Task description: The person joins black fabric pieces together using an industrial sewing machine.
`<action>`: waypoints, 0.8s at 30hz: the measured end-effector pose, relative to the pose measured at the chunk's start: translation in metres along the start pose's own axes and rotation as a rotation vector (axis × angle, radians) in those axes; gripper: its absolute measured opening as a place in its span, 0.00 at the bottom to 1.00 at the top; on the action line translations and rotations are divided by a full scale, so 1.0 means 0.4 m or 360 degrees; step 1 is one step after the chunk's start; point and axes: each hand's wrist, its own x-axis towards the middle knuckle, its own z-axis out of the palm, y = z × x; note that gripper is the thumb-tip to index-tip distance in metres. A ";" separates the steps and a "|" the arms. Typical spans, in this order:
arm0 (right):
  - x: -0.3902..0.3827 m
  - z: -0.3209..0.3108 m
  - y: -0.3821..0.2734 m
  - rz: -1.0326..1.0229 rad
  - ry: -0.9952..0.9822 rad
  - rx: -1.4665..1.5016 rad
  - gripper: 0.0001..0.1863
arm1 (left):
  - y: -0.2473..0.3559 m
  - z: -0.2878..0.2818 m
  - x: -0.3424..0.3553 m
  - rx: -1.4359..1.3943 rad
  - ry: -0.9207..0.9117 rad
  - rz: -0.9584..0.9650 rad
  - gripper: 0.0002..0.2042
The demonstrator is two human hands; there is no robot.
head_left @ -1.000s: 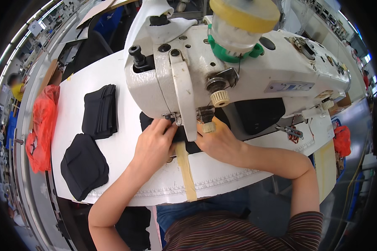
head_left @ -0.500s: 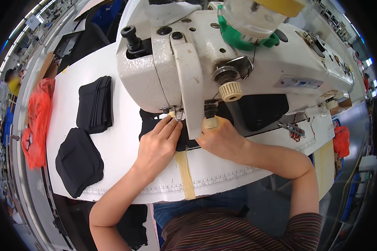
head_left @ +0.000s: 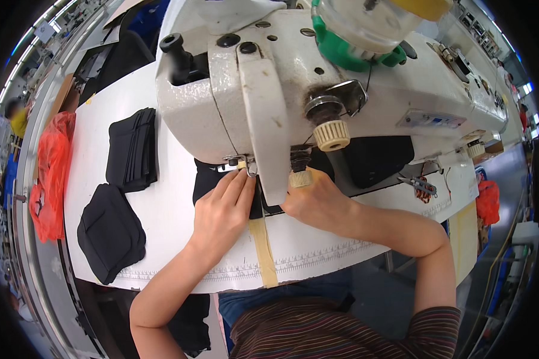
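Note:
A black fabric piece (head_left: pixel 205 186) lies under the needle area of a white sewing machine (head_left: pixel 191 113). My left hand (head_left: pixel 224 200) rests on it, fingers stretched out flat, tips right beside the presser foot (head_left: pixel 251 169). Across the white lever, my right hand (head_left: pixel 317 200) sits low against the machine, beneath a cream knob (head_left: pixel 301 178). Its fingers bend inward and are mostly hidden by the lever and knob, so their grip cannot be made out. A strip of yellow tape (head_left: pixel 262 251) runs from the fabric to the table's front edge.
Two stacks of black fabric pieces (head_left: pixel 132 149) (head_left: pixel 112 233) lie on the white table's left side, by a red plastic bag (head_left: pixel 54 173). More black fabric (head_left: pixel 377 158) sits behind the machine arm. Thread snips (head_left: pixel 425 184) lie at right. A printed ruler (head_left: pixel 305 258) follows the front edge.
The view has shifted slightly, so the machine appears a little further left. My left fingertips sit slightly lower beside the presser foot. My right hand stays nearly where it was.

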 end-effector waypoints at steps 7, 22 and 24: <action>-0.004 -0.006 -0.001 -0.0033 -0.0070 -0.0040 0.13 | 0.002 0.007 0.013 -0.0097 -0.0048 -0.0040 0.14; -0.001 0.029 0.005 -0.0008 0.0128 -0.0002 0.12 | -0.009 0.012 0.023 -0.0015 -0.0014 0.0053 0.14; 0.002 0.029 0.005 -0.0017 0.0155 -0.0031 0.12 | -0.011 0.014 0.022 0.0000 0.0000 0.0059 0.14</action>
